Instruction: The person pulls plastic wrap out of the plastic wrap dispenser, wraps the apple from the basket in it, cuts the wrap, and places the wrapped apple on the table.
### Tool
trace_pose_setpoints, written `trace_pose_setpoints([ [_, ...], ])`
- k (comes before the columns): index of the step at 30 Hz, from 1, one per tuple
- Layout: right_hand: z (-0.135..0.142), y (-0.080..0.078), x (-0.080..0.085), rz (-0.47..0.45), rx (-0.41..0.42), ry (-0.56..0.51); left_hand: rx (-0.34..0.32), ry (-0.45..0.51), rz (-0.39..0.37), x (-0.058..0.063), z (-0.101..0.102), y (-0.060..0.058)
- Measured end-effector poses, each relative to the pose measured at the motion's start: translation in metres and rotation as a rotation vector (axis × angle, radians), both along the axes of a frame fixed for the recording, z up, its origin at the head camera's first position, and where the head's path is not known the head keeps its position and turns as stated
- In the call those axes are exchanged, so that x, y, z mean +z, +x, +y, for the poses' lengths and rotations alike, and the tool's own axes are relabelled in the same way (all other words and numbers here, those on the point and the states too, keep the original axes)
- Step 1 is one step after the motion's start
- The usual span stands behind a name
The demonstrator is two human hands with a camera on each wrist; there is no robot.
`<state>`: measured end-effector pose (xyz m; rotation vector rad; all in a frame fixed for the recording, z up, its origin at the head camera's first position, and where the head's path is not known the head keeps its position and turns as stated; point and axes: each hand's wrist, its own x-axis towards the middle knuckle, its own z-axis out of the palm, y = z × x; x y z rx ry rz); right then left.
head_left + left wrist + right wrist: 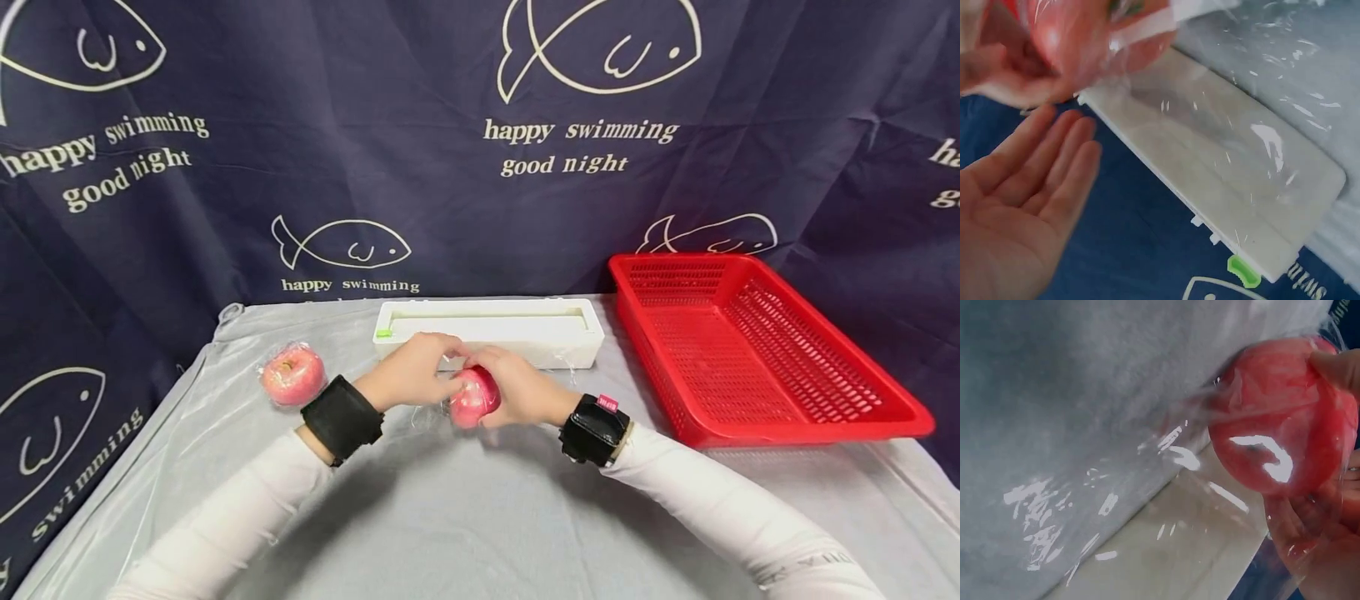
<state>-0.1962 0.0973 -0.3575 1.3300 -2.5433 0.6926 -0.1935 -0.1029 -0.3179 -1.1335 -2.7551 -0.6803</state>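
At the middle of the counter point(480, 517), just in front of a white cling-film dispenser box point(491, 329), both hands meet around a red apple point(475, 397). The right hand point(517, 390) cups the apple from the right and behind, fingers curled round the fruit; the right wrist view shows the apple point(1285, 415) seated against the fingers with clear film stretched over its skin. The left hand point(412, 371) lies against the apple's left side. In the left wrist view the left hand point(1019, 206) is seen flat, palm exposed, fingers straight and close together, gripping nothing; the apple point(1091, 37) sits just above the fingertips. A sheet of transparent cling film point(1241, 131) runs from the apple across the dispenser box point(1210, 181), whose green slider point(1242, 271) sits at one end. Loose film also lies on the counter beneath the apple in the head view.

To the left, apart from the hands, a second apple point(292, 375) rests on the counter, already covered in film. To the right stands a red plastic basket point(757, 350), near the dispenser's end. Both wrists carry black straps over white sleeves. A dark blue cloth printed with fish hangs behind.
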Motion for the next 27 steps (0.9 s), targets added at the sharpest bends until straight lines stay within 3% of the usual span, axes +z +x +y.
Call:
trace_pose_setpoints([
  [6, 0.004, -0.015, 0.004, -0.087, -0.007, 0.009, -0.06, -0.118, 0.152, -0.015, 0.007, 0.007],
  [10, 0.006, -0.023, 0.008, -0.17, 0.0, 0.027, -0.051, -0.175, 0.215, -0.027, 0.008, 0.005],
  [15, 0.01, -0.031, 0.006, -0.3, 0.017, 0.032, -0.039, -0.162, 0.25, -0.036, 0.007, -0.001],
  [18, 0.013, -0.033, 0.005, -0.345, 0.024, 0.032, -0.039, -0.133, 0.222, -0.037, 0.008, -0.006],
  [23, 0.017, -0.028, 0.005, -0.292, 0.033, 0.02, -0.043, -0.079, 0.163, -0.036, 0.008, -0.015],
  [27, 0.016, -0.019, 0.003, -0.135, -0.025, -0.002, -0.046, -0.051, 0.149, -0.033, 0.008, -0.021],
])
